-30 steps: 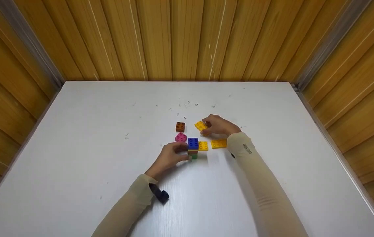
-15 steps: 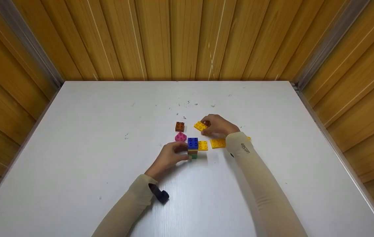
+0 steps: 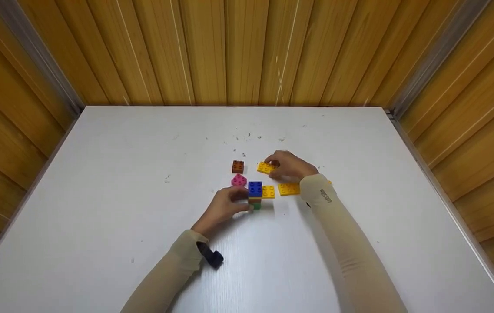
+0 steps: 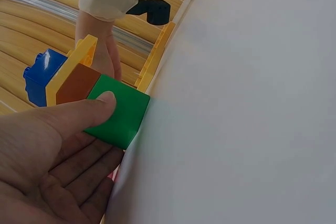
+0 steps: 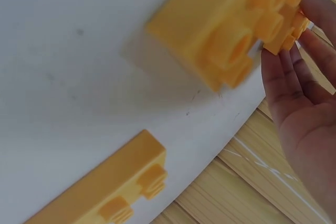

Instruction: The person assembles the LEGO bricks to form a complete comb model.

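My left hand [image 3: 225, 208] grips a small stack of toy building bricks from its left side. In the left wrist view the thumb presses the green brick [image 4: 123, 111] at the bottom. Above it come a brown brick [image 4: 79, 83], a yellow plate [image 4: 71, 69] and a blue brick [image 4: 44, 77] on top. The yellow plate juts out to the right of the stack in the head view. Farther back, my right hand [image 3: 289, 166] pinches another flat yellow brick [image 3: 266, 168], its right end hidden by the fingers.
A pink brick [image 3: 239, 180] and an orange-brown brick [image 3: 238, 166] lie just behind the stack. Another flat yellow brick [image 3: 289, 189] sits right of it, partly under the right sleeve [image 3: 320, 191]. The white table [image 3: 121, 174] meets wood-patterned panels [image 3: 247, 52] at the back.
The yellow brick in my right hand has turned slightly, from slanted to more nearly level with the table's back edge. My left hand and the stack have hardly moved.
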`<state>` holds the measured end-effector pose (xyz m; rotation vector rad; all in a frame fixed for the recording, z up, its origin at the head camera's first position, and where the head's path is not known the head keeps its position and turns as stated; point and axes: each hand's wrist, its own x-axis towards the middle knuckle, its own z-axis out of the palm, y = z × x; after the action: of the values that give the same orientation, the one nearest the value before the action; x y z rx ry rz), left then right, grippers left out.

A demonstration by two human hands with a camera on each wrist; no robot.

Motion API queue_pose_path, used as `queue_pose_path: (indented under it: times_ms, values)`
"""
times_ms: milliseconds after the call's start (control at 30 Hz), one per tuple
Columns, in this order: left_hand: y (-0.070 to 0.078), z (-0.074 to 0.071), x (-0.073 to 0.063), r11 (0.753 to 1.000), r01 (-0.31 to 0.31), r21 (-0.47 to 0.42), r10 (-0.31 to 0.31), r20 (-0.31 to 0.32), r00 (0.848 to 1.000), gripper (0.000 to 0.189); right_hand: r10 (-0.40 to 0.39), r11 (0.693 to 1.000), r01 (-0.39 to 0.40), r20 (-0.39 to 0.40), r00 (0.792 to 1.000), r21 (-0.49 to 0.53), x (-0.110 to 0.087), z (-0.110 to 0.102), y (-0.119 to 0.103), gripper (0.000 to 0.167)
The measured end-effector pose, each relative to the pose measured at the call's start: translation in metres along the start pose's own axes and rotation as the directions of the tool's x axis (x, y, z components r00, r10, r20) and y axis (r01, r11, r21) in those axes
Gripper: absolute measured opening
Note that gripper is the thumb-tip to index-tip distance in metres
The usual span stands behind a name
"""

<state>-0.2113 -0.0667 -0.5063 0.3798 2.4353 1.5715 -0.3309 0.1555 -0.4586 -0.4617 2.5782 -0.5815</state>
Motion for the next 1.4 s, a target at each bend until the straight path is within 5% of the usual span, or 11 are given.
queue_pose_path:
  times_ms: [300,900,1400]
  values:
    - [-0.001,0.0,0.0,1.0,0.003,-0.027,-0.003,0.006,1.0,0.035,-0.093,0.992,0.095,0.027,0.995,-0.086,-0.004,-0.003,0.002,0.045]
    - [-0.001,-0.001,0.001,1.0,0.009,-0.027,-0.009,0.011,1.0,0.037,-0.085,0.992,0.087,0.023,0.996,-0.087,-0.01,-0.004,0.002,0.046]
    - [-0.001,-0.001,0.001,0.999,0.004,-0.045,-0.003,0.024,1.0,0.037,-0.206,0.972,0.208,0.028,0.978,-0.111,-0.02,-0.012,-0.007,0.044]
